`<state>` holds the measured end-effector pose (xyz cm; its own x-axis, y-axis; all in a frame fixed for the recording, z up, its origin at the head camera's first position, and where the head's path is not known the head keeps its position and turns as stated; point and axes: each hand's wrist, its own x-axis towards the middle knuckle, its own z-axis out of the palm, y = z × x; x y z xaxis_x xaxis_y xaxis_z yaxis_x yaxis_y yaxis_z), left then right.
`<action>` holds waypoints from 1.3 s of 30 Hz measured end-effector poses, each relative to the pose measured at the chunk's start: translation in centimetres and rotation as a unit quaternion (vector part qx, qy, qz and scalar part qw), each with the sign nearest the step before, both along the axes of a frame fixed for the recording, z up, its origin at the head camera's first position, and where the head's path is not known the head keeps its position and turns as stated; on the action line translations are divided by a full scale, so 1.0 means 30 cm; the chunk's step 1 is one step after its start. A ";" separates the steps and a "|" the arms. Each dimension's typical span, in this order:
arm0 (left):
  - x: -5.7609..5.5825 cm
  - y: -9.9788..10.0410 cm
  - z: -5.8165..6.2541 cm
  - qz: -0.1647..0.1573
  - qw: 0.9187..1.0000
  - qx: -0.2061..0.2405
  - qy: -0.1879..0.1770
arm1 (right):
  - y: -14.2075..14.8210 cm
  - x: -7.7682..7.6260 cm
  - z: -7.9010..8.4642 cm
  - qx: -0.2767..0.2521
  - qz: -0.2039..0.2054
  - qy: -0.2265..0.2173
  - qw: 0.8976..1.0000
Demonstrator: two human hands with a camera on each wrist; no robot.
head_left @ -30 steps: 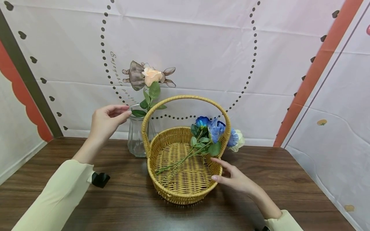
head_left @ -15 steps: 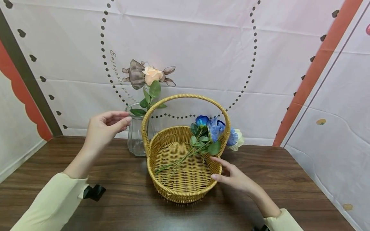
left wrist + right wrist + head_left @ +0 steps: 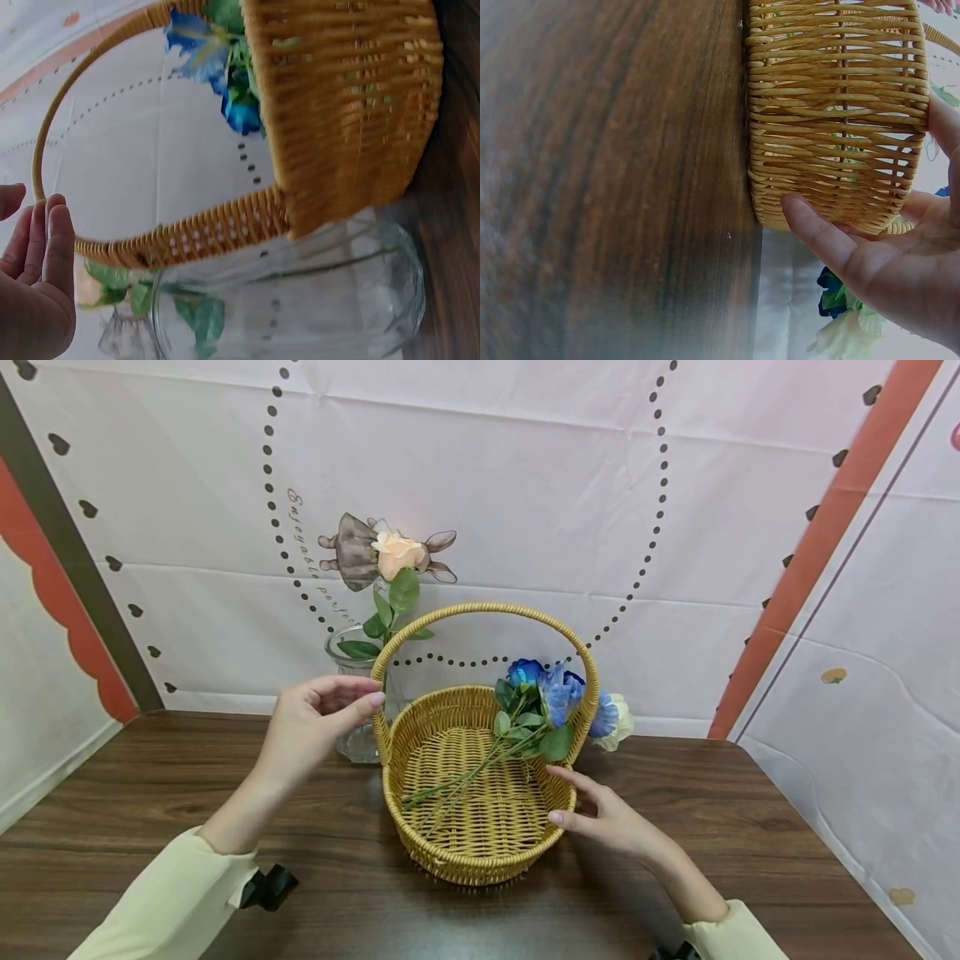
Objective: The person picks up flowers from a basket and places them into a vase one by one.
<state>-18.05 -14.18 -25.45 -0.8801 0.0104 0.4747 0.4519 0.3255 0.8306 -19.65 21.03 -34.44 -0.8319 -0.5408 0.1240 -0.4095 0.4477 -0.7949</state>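
In the head view, a yellow wicker basket (image 3: 480,864) with a tall arched handle stands mid-table. My left hand (image 3: 318,727) is beside the handle's left side, fingers and thumb apart; the left wrist view shows the fingertips close to the handle (image 3: 120,251), contact unclear. My right hand (image 3: 615,822) rests on the basket's right rim with fingers fairly straight, one lying along the outer wall in the right wrist view. Blue flowers (image 3: 558,697) and a white flower (image 3: 617,727) lean over the basket's right rim, their stems inside. A peach rose (image 3: 397,556) stands in a glass vase (image 3: 356,747) behind.
The dark wooden table (image 3: 750,827) meets a white printed cloth backdrop (image 3: 510,485) at the back. The vase stands close behind the basket's left side, partly hidden by my left hand and the handle.
My left hand first draws slightly down and left from the vase's rim, then moves right and down to the basket handle. My right hand, the basket and the flowers stay put.
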 end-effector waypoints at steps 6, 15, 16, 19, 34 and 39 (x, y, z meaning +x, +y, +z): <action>-0.001 0.047 -0.028 -0.022 0.999 -0.015 -0.020 | 0.001 -0.004 -0.001 0.000 0.006 0.001 1.000; -0.015 0.114 -0.077 -0.065 0.997 -0.011 -0.040 | 0.002 -0.001 -0.003 -0.002 0.009 -0.006 1.000; -0.018 0.122 -0.083 -0.070 0.996 -0.014 -0.044 | 0.001 -0.001 -0.003 -0.003 0.009 -0.008 1.000; -0.026 0.140 -0.103 -0.082 0.995 -0.020 -0.059 | 0.000 0.001 -0.002 -0.002 0.007 -0.010 1.000; -0.093 0.213 -0.177 -0.104 0.984 -0.010 -0.147 | 0.002 -0.002 -0.003 -0.002 0.007 -0.010 1.000; -0.114 0.221 -0.191 -0.095 0.984 -0.042 -0.147 | 0.003 -0.003 -0.003 -0.004 0.010 -0.011 1.000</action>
<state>-21.48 -7.56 -31.18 -0.9574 0.2167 0.1907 0.2559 0.3311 0.9083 -19.74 21.13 -34.53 -0.8235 -0.5565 0.1103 -0.4007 0.4329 -0.8075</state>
